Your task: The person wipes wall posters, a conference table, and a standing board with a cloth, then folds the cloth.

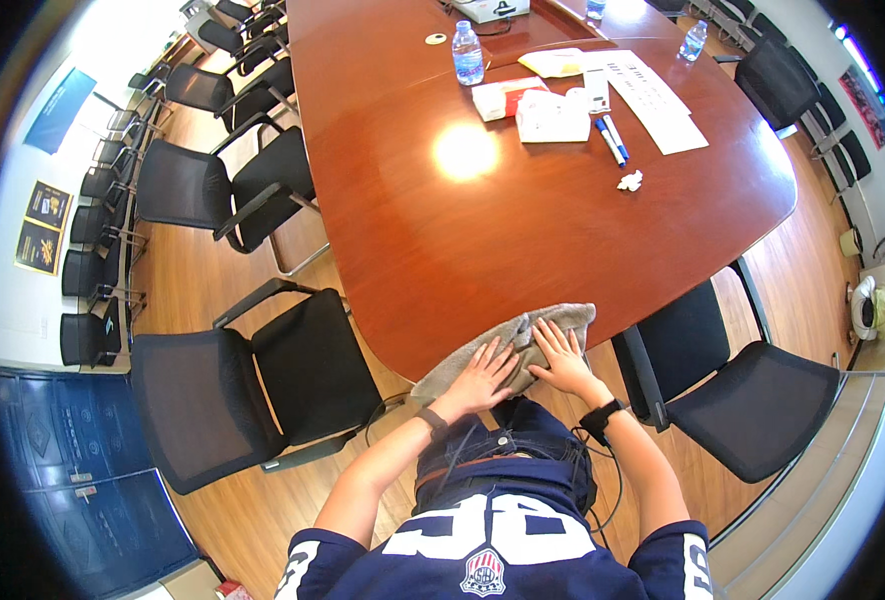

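Note:
A grey-brown cloth (450, 367) lies wrinkled over the near edge of the wooden table (412, 262), part of it hanging down in front of me. My left hand (484, 377) rests flat on the cloth with its fingers spread. Close to its right, my right hand (562, 360) also presses on the cloth, palm down and fingers apart. Neither hand grips anything. The undersides of both hands are hidden.
Tissue packs (553, 116), two markers (612, 141), a crumpled tissue (629, 181), paper sheets (656, 101) and a water bottle (468, 56) stand or lie farther back. Black chairs flank me at left (315, 367) and right (750, 409).

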`<state>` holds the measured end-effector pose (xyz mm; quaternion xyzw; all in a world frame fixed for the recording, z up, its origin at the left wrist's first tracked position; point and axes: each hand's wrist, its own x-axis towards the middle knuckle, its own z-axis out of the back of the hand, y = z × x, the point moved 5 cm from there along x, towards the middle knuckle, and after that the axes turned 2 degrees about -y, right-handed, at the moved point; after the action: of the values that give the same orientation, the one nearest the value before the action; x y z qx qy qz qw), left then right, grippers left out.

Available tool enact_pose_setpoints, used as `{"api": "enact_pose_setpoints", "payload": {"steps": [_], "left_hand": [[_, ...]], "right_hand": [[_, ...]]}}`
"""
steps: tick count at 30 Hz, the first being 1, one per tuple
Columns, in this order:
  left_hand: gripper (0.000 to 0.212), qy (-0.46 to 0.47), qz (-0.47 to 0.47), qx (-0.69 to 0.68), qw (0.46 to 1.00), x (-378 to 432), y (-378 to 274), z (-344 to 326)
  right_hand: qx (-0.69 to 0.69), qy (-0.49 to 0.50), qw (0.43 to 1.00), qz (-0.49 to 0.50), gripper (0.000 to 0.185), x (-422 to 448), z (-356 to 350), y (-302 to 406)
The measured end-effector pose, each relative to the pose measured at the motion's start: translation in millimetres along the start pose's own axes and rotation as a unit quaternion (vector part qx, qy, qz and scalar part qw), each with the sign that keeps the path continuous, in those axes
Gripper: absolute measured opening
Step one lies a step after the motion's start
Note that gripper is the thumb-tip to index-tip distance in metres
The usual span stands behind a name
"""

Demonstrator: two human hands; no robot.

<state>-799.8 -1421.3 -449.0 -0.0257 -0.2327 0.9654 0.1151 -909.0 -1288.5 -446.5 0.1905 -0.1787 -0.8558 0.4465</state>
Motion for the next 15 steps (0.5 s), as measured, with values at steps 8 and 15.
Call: {"api": "enact_pose_setpoints", "payload": {"steps": [8,15], "left_hand": [[0.072,0.022,-0.086,0.04,0.995,5,4,-2],[0.067,-0.012,-0.03,0.013,0.999,-7,70,36]], "right_hand": [[-0.001,0.037,0.999,-0.033,0.092,3,-11,5],[-0.007,0.061,0.998,0.016,0.105,79,-28,32]]}}
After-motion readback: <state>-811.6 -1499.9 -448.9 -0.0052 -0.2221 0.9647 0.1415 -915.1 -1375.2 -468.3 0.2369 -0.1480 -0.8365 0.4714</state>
